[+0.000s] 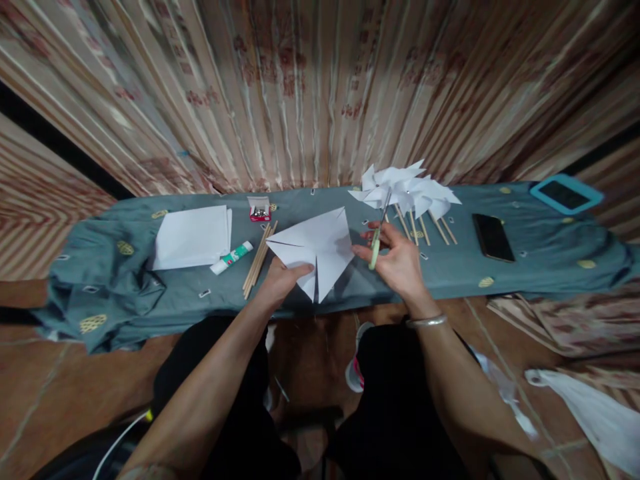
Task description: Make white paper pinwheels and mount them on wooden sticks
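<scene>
I read the worktop (pixel 450 280), a long surface under a grey-blue cloth, from its left end. A paper stack (pixel 193 237) lies left of centre, with a glue stick (pixel 231 257) just beside its right edge. Near the back edge sits a small open box (pixel 259 210) holding what look like metal pins; I cannot tell exactly. A bundle of sticks (pixel 259 259) lies beside it toward the front edge. At the front edge, centre, my left hand (pixel 280 280) pinches the cut paper sheet (pixel 315 250) at its lower corner, holding it above the cloth. My right hand (pixel 395 257) is closed around the scissors (pixel 379 233), blades pointing to the back edge. Behind them, pinwheels (pixel 405 190) lie together. A phone (pixel 493 237) lies further right, and a tablet (pixel 565 193) at the back right corner.
</scene>
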Action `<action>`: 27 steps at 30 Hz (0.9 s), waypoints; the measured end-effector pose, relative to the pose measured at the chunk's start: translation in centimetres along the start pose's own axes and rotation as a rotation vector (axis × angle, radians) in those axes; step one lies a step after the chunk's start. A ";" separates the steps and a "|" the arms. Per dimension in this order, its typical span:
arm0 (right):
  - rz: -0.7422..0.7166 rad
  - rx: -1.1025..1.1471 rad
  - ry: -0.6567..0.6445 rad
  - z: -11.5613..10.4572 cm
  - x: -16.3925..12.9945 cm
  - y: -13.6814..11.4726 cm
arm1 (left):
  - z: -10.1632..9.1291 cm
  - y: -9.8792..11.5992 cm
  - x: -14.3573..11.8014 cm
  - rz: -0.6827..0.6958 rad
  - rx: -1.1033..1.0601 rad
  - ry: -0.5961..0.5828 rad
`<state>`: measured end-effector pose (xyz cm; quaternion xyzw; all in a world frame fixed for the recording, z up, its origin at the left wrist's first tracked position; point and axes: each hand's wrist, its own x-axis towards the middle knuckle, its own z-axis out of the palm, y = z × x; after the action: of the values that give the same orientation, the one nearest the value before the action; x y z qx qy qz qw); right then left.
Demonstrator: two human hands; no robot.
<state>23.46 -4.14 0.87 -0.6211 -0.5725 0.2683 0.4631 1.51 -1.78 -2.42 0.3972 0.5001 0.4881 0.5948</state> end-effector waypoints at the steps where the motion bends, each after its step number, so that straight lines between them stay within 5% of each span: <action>1: 0.002 0.009 -0.024 0.1 0.2 -0.1 | 0.1 0.0 -0.1 -0.021 0.006 -0.016; 18: 0.186 0.276 -0.233 0.2 1.0 -0.2 | -0.5 1.4 -1.0 -0.063 0.059 -0.161; 21: 0.211 0.332 -0.192 0.6 1.2 -0.7 | -0.6 1.7 -0.9 -0.128 -0.007 -0.136; 27: 0.189 0.450 0.043 2.0 1.6 -1.8 | -0.2 2.5 -1.3 -0.118 -0.483 -0.222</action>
<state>21.21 -2.20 1.91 -0.5587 -0.4276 0.4180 0.5747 0.85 -2.55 0.22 0.2651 0.3233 0.5114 0.7508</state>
